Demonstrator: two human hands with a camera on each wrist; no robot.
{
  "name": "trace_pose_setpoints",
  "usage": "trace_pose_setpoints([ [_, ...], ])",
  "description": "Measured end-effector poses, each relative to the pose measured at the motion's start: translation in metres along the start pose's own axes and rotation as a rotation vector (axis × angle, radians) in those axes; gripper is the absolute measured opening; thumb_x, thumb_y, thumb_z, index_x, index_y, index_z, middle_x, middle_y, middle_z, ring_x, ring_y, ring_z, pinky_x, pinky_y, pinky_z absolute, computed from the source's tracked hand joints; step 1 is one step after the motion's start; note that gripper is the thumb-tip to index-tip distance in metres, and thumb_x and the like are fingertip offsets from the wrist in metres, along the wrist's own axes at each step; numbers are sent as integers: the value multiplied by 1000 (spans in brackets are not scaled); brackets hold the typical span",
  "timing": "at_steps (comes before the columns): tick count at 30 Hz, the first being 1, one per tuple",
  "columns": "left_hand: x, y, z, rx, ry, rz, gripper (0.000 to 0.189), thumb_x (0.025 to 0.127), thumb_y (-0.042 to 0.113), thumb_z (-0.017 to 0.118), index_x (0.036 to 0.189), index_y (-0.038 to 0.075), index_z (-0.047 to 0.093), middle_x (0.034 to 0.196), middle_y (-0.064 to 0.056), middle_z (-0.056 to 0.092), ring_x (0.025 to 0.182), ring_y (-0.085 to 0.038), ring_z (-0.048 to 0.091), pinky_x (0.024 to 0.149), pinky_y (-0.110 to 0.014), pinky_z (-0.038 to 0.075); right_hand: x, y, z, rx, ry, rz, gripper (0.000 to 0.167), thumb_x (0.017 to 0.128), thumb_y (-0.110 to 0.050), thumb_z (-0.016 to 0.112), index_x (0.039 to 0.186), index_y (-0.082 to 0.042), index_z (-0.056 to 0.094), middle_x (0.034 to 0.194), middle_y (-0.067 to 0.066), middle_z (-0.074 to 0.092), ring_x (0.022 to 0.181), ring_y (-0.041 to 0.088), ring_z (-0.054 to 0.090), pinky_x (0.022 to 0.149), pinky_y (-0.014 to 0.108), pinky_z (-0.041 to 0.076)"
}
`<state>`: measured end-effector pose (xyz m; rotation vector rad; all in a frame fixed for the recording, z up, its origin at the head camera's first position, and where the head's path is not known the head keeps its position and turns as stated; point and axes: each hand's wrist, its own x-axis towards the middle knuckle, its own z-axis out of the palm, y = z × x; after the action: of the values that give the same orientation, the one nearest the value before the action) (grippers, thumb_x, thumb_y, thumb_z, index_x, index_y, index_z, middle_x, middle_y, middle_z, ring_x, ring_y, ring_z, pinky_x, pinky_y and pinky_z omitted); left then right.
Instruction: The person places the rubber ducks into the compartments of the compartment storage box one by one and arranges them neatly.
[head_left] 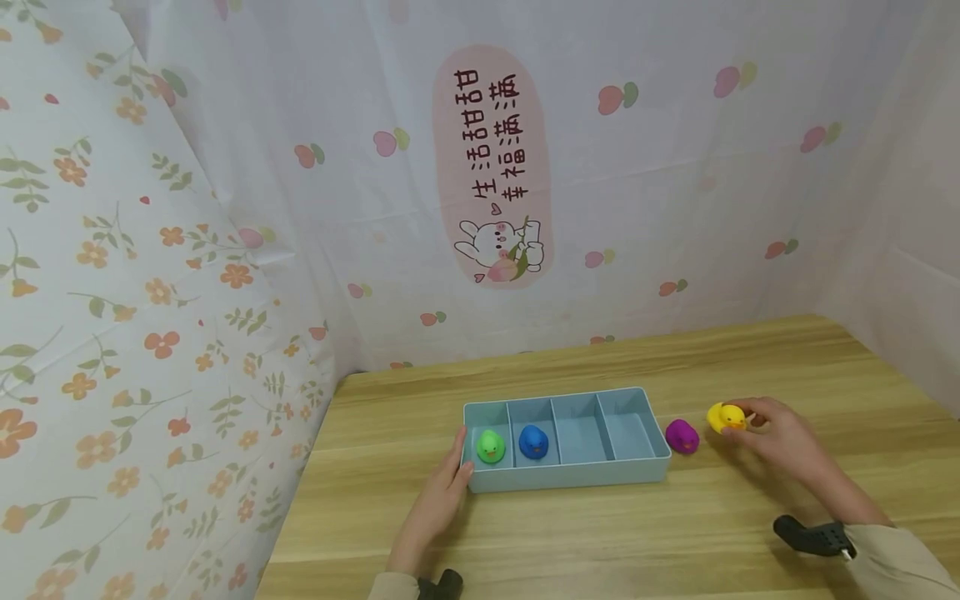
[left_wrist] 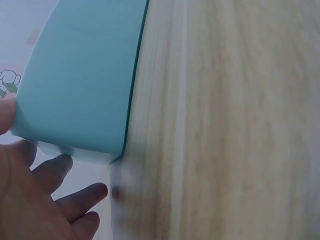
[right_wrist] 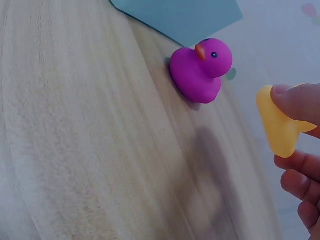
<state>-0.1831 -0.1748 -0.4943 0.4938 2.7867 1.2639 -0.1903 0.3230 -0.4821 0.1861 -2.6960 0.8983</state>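
A light-blue divided tray (head_left: 566, 477) stands on the table. My left hand (head_left: 437, 502) holds its near left corner, thumb on the front wall and fingers along the end; in the left wrist view the lower fingers (left_wrist: 82, 200) are spread off it. Inside, a green rubber duck (head_left: 491, 447) occupies the leftmost compartment and a blue rubber duck (head_left: 533, 442) the second. Right of the tray, my right hand (head_left: 783, 442) pinches a yellow rubber duck (right_wrist: 280, 127) between thumb and fingers, above the table. A purple rubber duck (right_wrist: 197, 75) sits between that hand and the tray's right end.
The wooden table (head_left: 570, 542) extends around the tray. A patterned cloth (head_left: 360, 192) hangs behind and to the left, and a pale cloth (head_left: 900, 208) hangs on the right. Each wrist wears a black device, such as the strap (head_left: 813, 536) on the right.
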Motion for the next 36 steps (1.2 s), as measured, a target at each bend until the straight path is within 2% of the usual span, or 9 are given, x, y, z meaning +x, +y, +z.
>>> trace_pose_setpoints([
  [3, 0, -1, 0, 8, 1, 0, 56, 105, 29, 35, 154, 12, 16, 155, -19, 24, 139, -45, 28, 111, -61, 24, 0, 0, 0, -6, 7, -7, 41, 79, -21, 79, 112, 0, 66, 103, 18, 65, 80, 2, 49, 59, 21, 41],
  [9, -1, -2, 1, 8, 1, -5, 56, 105, 32, 34, 154, 10, 16, 155, -19, 24, 139, -44, 28, 111, -61, 24, 1, -7, -1, -15, 5, -21, 41, 80, -19, 77, 112, 2, 65, 101, 20, 65, 84, 26, 56, 60, 23, 40],
  [12, -1, -2, 1, 0, 0, -14, 57, 105, 34, 33, 154, 13, 16, 156, -16, 24, 140, -42, 28, 112, -59, 24, 2, -14, -2, -17, 10, -24, 41, 80, -19, 77, 112, 4, 64, 101, 22, 65, 86, 31, 56, 61, 25, 41],
  [20, -1, -2, 2, 9, 9, 7, 55, 105, 28, 34, 154, 11, 16, 155, -19, 25, 139, -44, 28, 112, -60, 24, 7, -25, -1, -31, 29, -44, 40, 81, -20, 76, 111, 4, 64, 101, 22, 65, 85, 30, 55, 62, 27, 40],
  [36, 1, -3, 2, 11, 12, -9, 57, 105, 35, 32, 154, 14, 16, 155, -18, 26, 139, -44, 30, 111, -61, 26, 16, -52, 2, -27, 51, -97, 39, 80, -17, 77, 111, 2, 64, 101, 19, 64, 84, 31, 55, 62, 23, 42],
])
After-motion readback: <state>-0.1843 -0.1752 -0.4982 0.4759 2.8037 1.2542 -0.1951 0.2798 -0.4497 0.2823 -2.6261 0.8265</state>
